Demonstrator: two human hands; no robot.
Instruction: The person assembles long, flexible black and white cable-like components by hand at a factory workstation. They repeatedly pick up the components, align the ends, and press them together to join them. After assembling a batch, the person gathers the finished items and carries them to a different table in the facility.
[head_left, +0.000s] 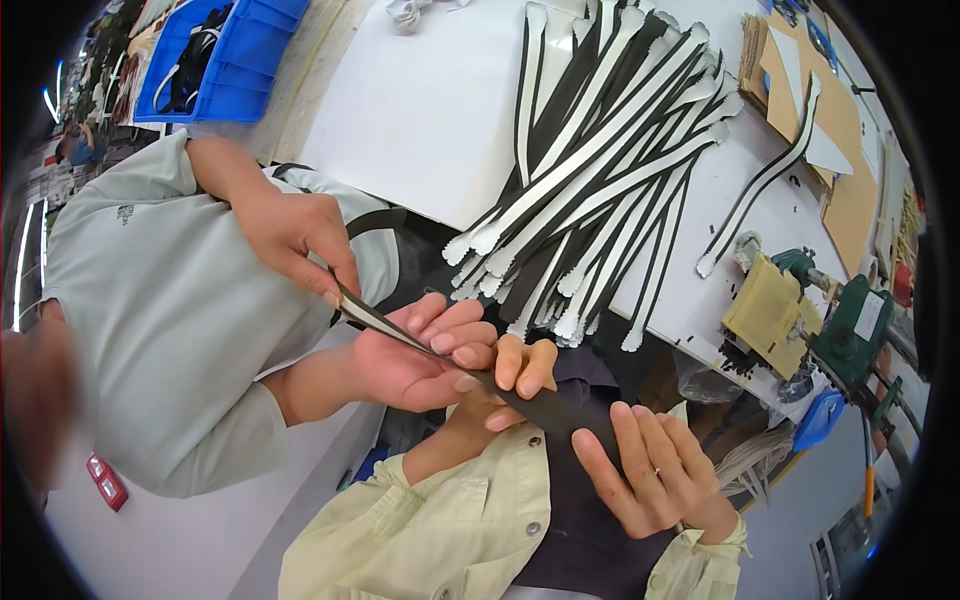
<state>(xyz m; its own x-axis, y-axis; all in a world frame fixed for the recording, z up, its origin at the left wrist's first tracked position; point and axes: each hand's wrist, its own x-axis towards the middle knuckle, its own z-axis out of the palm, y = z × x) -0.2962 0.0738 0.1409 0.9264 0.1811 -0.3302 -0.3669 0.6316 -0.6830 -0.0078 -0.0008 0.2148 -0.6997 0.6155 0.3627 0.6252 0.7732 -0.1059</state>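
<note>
A long black strap (545, 408) with a pale inner side runs slantwise between my hands and a co-worker's. My left hand (525, 372) is closed on its middle, fingers curled over the edge. At its wide right end is my right hand (655, 470), fingers fairly straight and laid against the strap, which passes behind them; what the thumb does is partly hidden. The co-worker's open palm (410, 370) lies under the strap beside my left hand. Their other hand (305, 240) pinches the narrower left part.
Black-and-white straps (600, 170) lie heaped on the white table (400, 120), and a single strap (765, 180) lies apart. A green clamp-like machine (855, 325) stands right, by cardboard sheets (850, 210). A blue bin (255, 60) is upper left. The co-worker in grey (190, 320) stands close.
</note>
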